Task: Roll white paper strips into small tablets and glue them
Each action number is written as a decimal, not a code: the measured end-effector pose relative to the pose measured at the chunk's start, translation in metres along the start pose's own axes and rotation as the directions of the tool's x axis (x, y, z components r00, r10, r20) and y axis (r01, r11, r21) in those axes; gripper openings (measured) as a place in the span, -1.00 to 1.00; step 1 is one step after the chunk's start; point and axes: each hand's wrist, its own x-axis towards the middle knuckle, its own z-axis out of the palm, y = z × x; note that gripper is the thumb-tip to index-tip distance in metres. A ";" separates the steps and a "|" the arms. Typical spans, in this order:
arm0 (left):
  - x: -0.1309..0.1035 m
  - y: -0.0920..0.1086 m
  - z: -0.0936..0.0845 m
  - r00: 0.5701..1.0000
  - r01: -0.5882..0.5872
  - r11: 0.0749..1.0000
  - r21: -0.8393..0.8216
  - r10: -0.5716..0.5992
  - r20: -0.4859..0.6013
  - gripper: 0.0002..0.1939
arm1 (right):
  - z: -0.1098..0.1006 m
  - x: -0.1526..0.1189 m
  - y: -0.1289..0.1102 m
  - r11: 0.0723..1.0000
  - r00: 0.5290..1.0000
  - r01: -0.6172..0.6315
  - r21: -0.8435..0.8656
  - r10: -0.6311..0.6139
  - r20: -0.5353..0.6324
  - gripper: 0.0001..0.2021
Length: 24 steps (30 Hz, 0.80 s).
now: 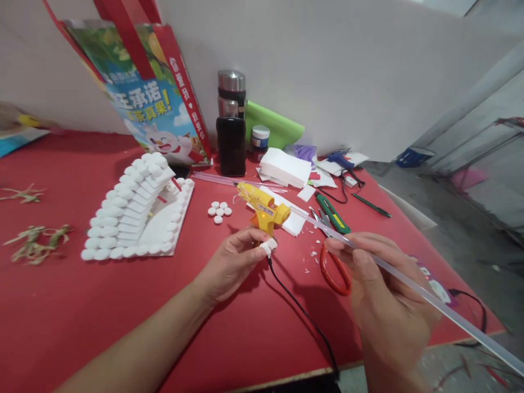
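The yellow glue gun [261, 200] was just above the red bench [257, 344], its nozzle pointing away from the person. The left hand [229, 268] had its fingers closed round the handle, with small white pieces [268, 246] pinched there too. The right hand's fingers gripped a long glue stick [462, 324], its far end at the gun's back; how deep it sat could not be told.

The step looked like feeding the stick. Doing that well seemed to call for lining it up with the rear opening, pushing straight and gently, and holding it nearer the gun so it would not bow. The fingers were best kept off the nozzle, since the orange light suggested heat.

By count, there was one such gun, one held stick, and about six loose white discs [218, 220] left of the gun. Farther left stood one white model with steps [108, 244]. Right of the gun lay one green knife [332, 213], one pair of red-handled pliers [323, 267] and one pen [371, 205]. Spare sticks [216, 177] behind the gun overlapped too much to count.
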 end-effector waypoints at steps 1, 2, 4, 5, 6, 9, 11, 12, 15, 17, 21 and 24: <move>0.000 0.000 0.001 1.000 0.009 1.000 -0.013 -0.009 0.001 -0.75 | 0.000 0.000 0.000 1.000 1.000 0.003 -0.003 -0.003 -0.003 -0.88; -0.001 0.001 0.001 1.000 0.018 0.999 -0.030 -0.018 -0.001 -0.75 | 0.000 0.000 -0.001 1.000 1.000 0.005 0.006 -0.005 -0.014 -0.88; -0.001 0.002 0.001 0.999 0.033 0.997 -0.068 -0.034 -0.011 -0.72 | 0.000 0.000 -0.003 0.999 0.999 0.016 0.037 -0.014 -0.040 -0.88; -0.001 0.003 0.001 0.999 0.037 0.996 -0.080 -0.039 -0.016 -0.72 | 0.001 0.000 -0.003 0.999 0.999 0.019 0.048 -0.016 -0.048 -0.88; 0.000 0.004 0.000 0.999 0.039 0.996 -0.085 -0.041 -0.021 -0.71 | 0.001 0.000 -0.004 0.998 0.999 0.018 0.055 -0.015 -0.045 -0.88; 0.000 0.005 -0.001 0.999 0.031 0.996 -0.080 -0.033 -0.026 -0.72 | 0.001 -0.001 -0.004 0.998 1.000 0.003 0.057 -0.002 -0.006 -0.87; 0.001 0.005 -0.002 0.999 0.030 0.996 -0.079 -0.032 -0.018 -0.72 | 0.001 -0.001 -0.003 0.998 1.000 -0.002 0.057 0.001 0.011 -0.87; 0.001 0.004 -0.002 0.999 0.029 0.997 -0.078 -0.030 -0.015 -0.72 | 0.001 -0.001 -0.003 0.998 1.000 -0.003 0.061 0.002 0.017 -0.86; 0.002 0.002 -0.003 0.999 0.025 0.997 -0.067 -0.026 -0.020 -0.72 | 0.002 -0.001 -0.003 0.999 1.000 0.001 0.052 -0.002 0.029 -0.86; 0.002 0.001 -0.003 0.999 0.021 0.998 -0.051 -0.023 -0.029 -0.72 | 0.002 -0.002 -0.004 0.999 0.999 0.025 0.019 -0.026 0.021 -0.87; 0.003 0.000 -0.005 0.999 0.011 0.999 0.030 -0.010 -0.034 -0.75 | 0.002 -0.003 -0.007 0.998 0.998 0.054 -0.027 -0.054 0.015 -0.86; 0.003 -0.001 -0.005 0.999 0.008 0.994 0.110 -0.004 -0.035 -0.78 | 0.001 -0.003 -0.010 0.999 0.999 0.036 0.003 -0.036 0.031 -0.85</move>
